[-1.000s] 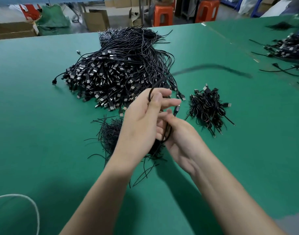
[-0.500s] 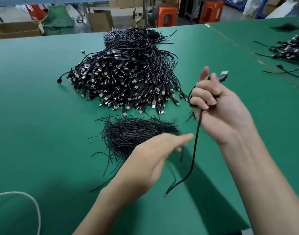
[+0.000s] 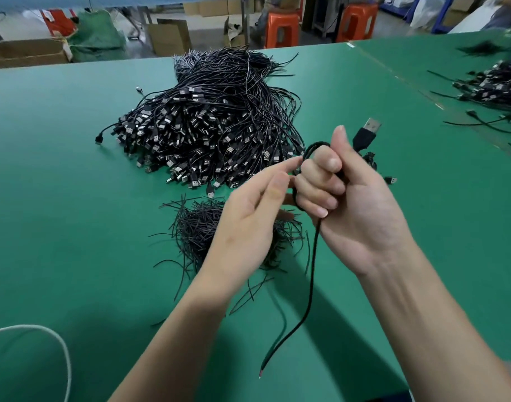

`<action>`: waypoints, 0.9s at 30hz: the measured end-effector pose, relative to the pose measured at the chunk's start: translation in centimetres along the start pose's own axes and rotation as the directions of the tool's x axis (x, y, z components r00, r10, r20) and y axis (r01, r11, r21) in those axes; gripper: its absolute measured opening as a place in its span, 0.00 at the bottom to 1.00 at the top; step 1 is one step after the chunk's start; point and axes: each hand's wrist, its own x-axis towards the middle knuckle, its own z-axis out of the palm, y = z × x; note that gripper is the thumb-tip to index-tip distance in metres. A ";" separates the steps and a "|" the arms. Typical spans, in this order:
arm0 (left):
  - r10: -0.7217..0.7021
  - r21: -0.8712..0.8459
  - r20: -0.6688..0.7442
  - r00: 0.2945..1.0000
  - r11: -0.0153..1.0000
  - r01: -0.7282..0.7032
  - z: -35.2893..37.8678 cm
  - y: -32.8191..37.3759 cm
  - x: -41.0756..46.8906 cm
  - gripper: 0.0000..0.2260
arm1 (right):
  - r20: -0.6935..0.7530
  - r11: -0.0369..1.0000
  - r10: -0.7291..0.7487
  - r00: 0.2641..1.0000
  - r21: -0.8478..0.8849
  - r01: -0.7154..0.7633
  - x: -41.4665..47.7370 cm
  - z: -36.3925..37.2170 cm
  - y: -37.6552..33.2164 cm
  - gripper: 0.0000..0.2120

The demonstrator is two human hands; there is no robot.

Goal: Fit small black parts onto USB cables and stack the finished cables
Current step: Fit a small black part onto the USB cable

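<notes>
Gripping a thin black USB cable (image 3: 313, 274) looped round its curled fingers, the right hand (image 3: 355, 216) hung above the middle of the green worktop (image 3: 60, 213), plug upward, bare end dangling toward the near edge. The left hand (image 3: 248, 224) was slack, forefinger beside the loop.

one usb cable (image 3: 312, 271), black, looped in the right grip (image 3: 361, 204), plug up, bare end dangling. cable heap (image 3: 213, 134) on table (image 3: 74, 198) behind it; thin black parts (image 3: 202, 227) piled nearer.
</notes>
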 end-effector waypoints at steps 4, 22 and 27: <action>-0.028 -0.065 0.039 0.999 0.997 0.031 -0.5 0.8 0.9 0.12 | 0.038 0.997 0.024 0.999 -0.069 -0.021 -0.7 0.3 0.9 0.21; -0.326 -0.082 0.351 0.878 0.923 0.375 0.4 -2.2 -2.9 0.20 | -0.003 0.995 -0.002 1.000 -0.104 0.001 -0.3 -2.0 0.4 0.14; -0.231 0.069 0.304 0.924 0.973 0.221 -1.3 -2.9 -3.0 0.11 | 0.064 0.998 -0.009 0.998 0.059 0.005 -0.5 -1.9 -1.2 0.15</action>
